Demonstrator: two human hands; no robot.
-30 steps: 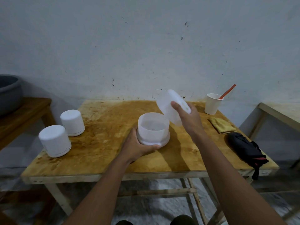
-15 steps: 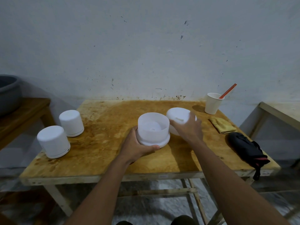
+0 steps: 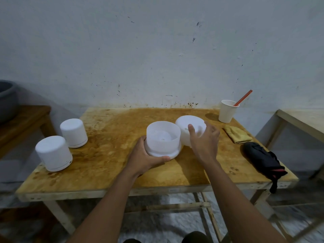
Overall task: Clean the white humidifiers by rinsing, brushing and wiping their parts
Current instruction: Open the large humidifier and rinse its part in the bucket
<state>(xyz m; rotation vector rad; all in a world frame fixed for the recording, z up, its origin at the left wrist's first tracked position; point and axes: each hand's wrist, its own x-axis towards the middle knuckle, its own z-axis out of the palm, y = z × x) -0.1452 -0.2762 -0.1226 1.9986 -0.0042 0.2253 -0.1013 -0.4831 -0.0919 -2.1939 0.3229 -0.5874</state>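
Note:
An uncovered white humidifier base (image 3: 163, 140) with a translucent tank wall stands mid-table. My left hand (image 3: 146, 157) grips its lower rim from the front left. Its white cover (image 3: 188, 124) rests upside-up on the table just right of the base. My right hand (image 3: 204, 140) hovers in front of the cover with fingers spread, holding nothing. Two more closed white humidifiers (image 3: 74, 132) (image 3: 53, 153) stand at the table's left side.
The stained wooden table (image 3: 108, 165) backs against a white wall. A paper cup (image 3: 227, 111) with an orange-handled brush (image 3: 242, 98) stands at the back right, a yellow cloth (image 3: 236, 133) and a black pouch (image 3: 261, 159) lie nearer. A grey basin (image 3: 7, 100) sits on a left bench.
My right hand lowered the cover from above the base, set it on the table to the right, and let go of it. My left hand stayed on the base.

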